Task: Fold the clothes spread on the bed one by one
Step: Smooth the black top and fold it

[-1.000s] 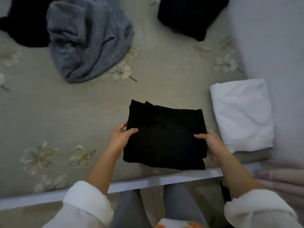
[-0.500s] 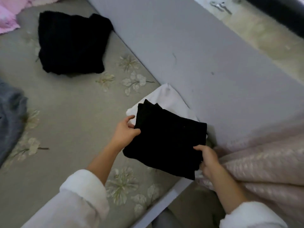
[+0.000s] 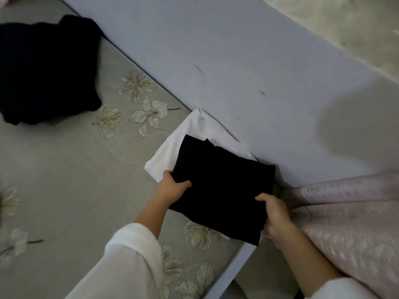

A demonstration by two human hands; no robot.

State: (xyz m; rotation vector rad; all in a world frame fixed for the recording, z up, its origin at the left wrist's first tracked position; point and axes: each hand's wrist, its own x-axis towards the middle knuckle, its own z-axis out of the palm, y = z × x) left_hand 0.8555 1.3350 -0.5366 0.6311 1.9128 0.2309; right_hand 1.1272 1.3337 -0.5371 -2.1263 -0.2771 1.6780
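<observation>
Since a second ago, black fold (image 3: 222,190) carried right across the bed (image 3: 64,180); it now covers most of the white fold (image 3: 194,134), which shows only at its far and left edges. Thumb on top and fingers under, my left grip (image 3: 172,188) pinches the left edge. Likewise my right grip (image 3: 274,214) pinches the near right corner. Cannot tell whether black fold rests on the white one or hangs just above. White fold lies against the grey board (image 3: 237,50). Pink quilt (image 3: 356,212) just beside my right grip. Unfolded black heap (image 3: 43,67) far left on bed
</observation>
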